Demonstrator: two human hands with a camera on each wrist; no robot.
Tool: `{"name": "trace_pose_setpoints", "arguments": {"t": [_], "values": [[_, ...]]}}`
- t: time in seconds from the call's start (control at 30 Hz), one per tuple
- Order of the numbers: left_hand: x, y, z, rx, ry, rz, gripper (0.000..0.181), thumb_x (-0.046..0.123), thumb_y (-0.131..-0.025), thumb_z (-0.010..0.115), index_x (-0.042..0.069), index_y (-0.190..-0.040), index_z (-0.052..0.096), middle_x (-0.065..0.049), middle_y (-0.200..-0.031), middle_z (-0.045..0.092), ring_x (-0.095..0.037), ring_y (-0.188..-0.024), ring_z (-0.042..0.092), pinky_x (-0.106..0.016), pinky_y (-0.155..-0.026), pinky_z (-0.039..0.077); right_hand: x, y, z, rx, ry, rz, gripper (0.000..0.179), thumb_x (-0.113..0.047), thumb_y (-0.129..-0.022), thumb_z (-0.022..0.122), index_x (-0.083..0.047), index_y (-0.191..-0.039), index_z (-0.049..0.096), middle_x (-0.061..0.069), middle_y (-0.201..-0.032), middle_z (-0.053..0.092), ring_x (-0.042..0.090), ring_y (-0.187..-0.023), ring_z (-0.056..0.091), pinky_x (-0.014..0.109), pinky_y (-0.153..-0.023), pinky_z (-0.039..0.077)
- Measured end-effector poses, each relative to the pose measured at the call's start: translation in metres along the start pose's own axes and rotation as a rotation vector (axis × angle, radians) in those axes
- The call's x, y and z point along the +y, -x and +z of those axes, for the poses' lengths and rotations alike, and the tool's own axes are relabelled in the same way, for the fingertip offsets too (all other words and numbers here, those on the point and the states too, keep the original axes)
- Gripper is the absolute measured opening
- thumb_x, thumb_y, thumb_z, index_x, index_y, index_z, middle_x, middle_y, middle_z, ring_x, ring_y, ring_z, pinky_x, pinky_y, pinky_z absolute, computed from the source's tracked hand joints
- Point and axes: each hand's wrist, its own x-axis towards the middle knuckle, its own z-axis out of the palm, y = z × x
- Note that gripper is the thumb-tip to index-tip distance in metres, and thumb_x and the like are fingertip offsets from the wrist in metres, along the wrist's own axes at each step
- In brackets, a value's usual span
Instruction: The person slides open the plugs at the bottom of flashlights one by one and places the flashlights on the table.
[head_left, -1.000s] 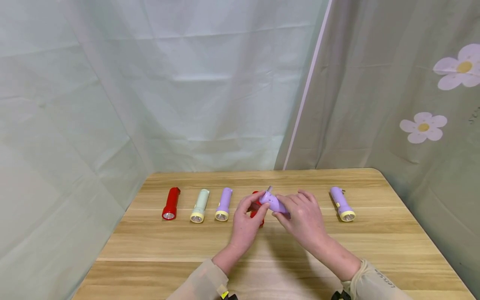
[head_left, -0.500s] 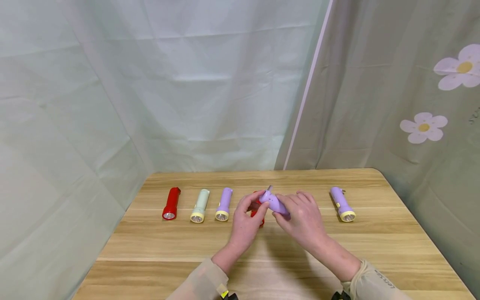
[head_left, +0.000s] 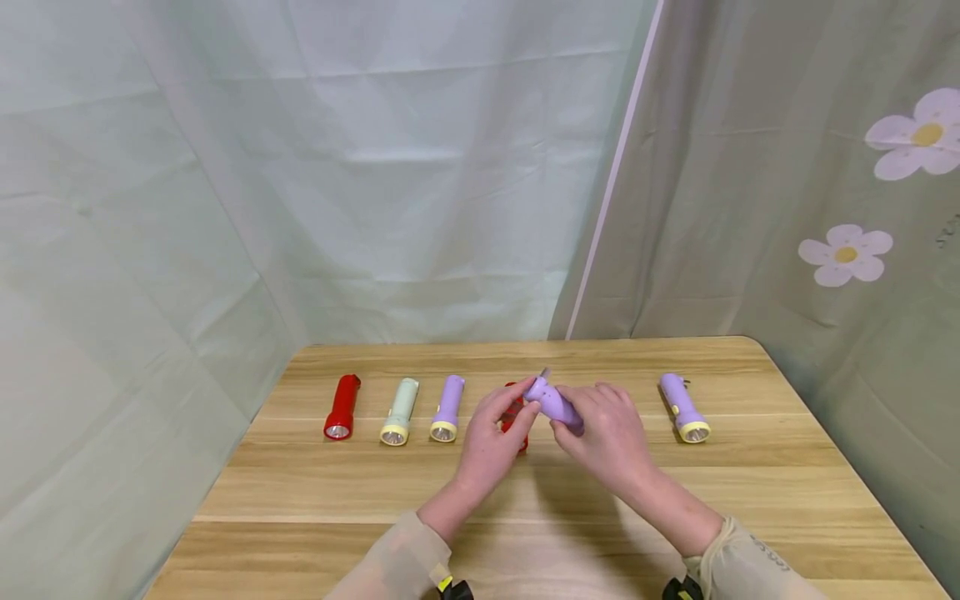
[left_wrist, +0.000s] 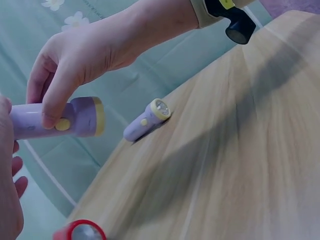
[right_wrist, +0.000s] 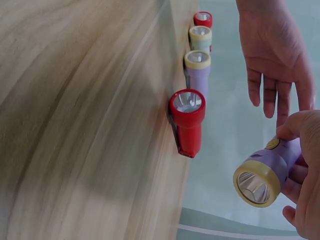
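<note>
Both hands hold a purple flashlight (head_left: pixel 555 406) above the table, its yellow-rimmed head (right_wrist: pixel 256 183) turned to the right. My left hand (head_left: pixel 489 442) pinches the tail end between thumb and fingers, where a small strap sticks up. Around the body, close to the yellow switch (left_wrist: pixel 62 124), my right hand (head_left: pixel 609 437) grips with thumb and fingers. A red flashlight (right_wrist: pixel 189 125) lies on the table below, partly covered by the left hand in the head view.
Left on the wooden table (head_left: pixel 337 500) lie a red flashlight (head_left: pixel 342 407), a pale green flashlight (head_left: pixel 401 412) and a purple flashlight (head_left: pixel 448 408). Another purple flashlight (head_left: pixel 683 408) lies at the right. Behind the table hangs a pale curtain (head_left: pixel 450 192).
Both hands and the held purple flashlight have shifted slightly to the right. The flashlights on the table have stayed where they were.
</note>
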Motion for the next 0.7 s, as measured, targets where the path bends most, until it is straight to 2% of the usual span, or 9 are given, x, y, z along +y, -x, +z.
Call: {"name": "trace_pose_setpoints", "arguments": {"t": [0.07, 0.17, 0.3, 0.47, 0.7], "values": [[0.0, -0.002, -0.002, -0.04, -0.043, 0.015, 0.043, 0.038, -0.1, 0.067, 0.028, -0.142, 0.063, 0.008, -0.106, 0.065, -0.02, -0.099, 0.061, -0.041, -0.085, 0.053, 0.002, -0.001, -0.001, -0.001, 0.002, 0.008, 0.04, -0.018, -0.079, 0.086, -0.003, -0.114, 0.075, 0.009, -0.096, 0.075, 0.025, -0.082, 0.065, 0.052, -0.091, 0.048], [0.0, -0.004, -0.006, -0.088, -0.14, 0.031, 0.049, 0.044, -0.102, 0.062, 0.031, -0.149, 0.055, 0.007, -0.121, 0.066, -0.015, -0.109, 0.061, -0.042, -0.09, 0.053, 0.003, -0.002, -0.002, -0.013, 0.008, 0.02, 0.041, -0.019, -0.079, 0.087, -0.003, -0.114, 0.075, 0.009, -0.098, 0.076, 0.026, -0.084, 0.067, 0.052, -0.091, 0.049], [0.001, -0.009, -0.01, -0.128, -0.293, 0.086, 0.058, 0.051, -0.102, 0.057, 0.034, -0.156, 0.043, 0.002, -0.144, 0.058, -0.022, -0.129, 0.053, -0.048, -0.1, 0.049, 0.005, -0.003, -0.003, -0.044, 0.017, 0.052, 0.042, -0.021, -0.079, 0.087, -0.004, -0.116, 0.075, 0.009, -0.099, 0.076, 0.025, -0.085, 0.067, 0.051, -0.092, 0.048], [0.001, -0.015, -0.017, -0.168, -0.449, 0.149, 0.067, 0.056, -0.101, 0.053, 0.03, -0.16, 0.036, -0.004, -0.147, 0.055, -0.031, -0.131, 0.051, -0.052, -0.102, 0.046, 0.008, -0.004, -0.005, -0.084, 0.029, 0.092, 0.044, -0.022, -0.08, 0.088, -0.004, -0.117, 0.074, 0.008, -0.1, 0.076, 0.025, -0.086, 0.067, 0.051, -0.093, 0.047], [0.001, -0.021, -0.027, -0.231, -0.677, 0.242, 0.071, 0.059, -0.101, 0.052, 0.027, -0.161, 0.033, -0.005, -0.157, 0.045, -0.031, -0.137, 0.047, -0.052, -0.11, 0.04, 0.012, -0.007, -0.009, -0.126, 0.055, 0.133, 0.043, -0.023, -0.08, 0.087, -0.006, -0.118, 0.074, 0.008, -0.101, 0.076, 0.025, -0.083, 0.065, 0.051, -0.088, 0.048]]}}
